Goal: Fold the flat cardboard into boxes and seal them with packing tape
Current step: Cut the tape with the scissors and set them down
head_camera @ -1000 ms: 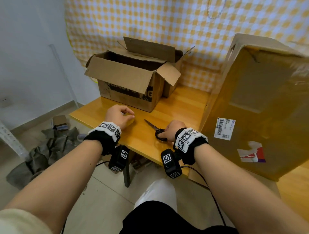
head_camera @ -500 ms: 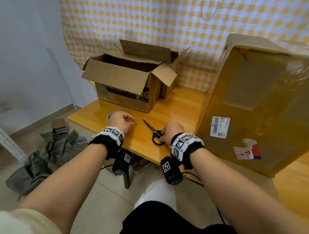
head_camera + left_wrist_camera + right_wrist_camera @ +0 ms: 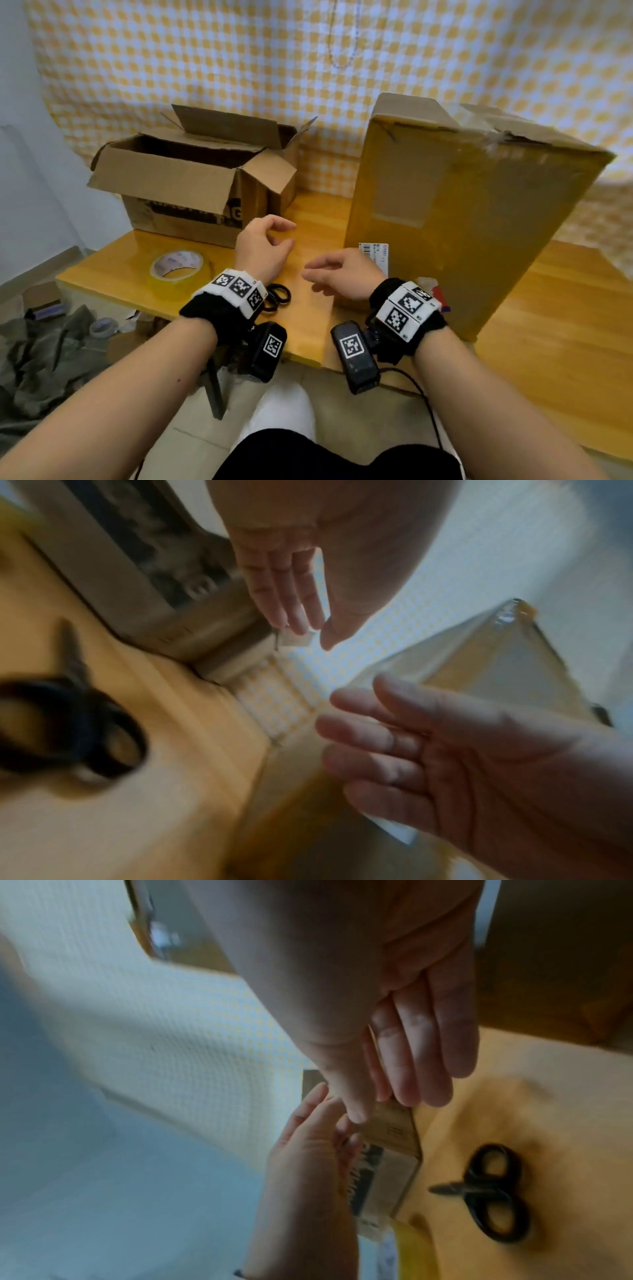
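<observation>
A tall taped cardboard box stands on end at the right of the wooden table. An open-flapped box sits at the back left. A roll of yellowish packing tape lies on the table's left part. Black-handled scissors lie near the front edge, partly under my left wrist. My left hand hovers above the table with loosely curled, empty fingers. My right hand hangs beside the tall box's lower left corner, fingers relaxed and empty. In the wrist views the scissors lie untouched.
A yellow checked cloth hangs behind the table. Crumpled grey fabric and another tape roll lie on the floor at left. Bare table surface shows between the two boxes and right of the tall one.
My left hand let go of the tape roll and my right hand left the scissors. Both hands rose and moved toward each other, toward the table's middle.
</observation>
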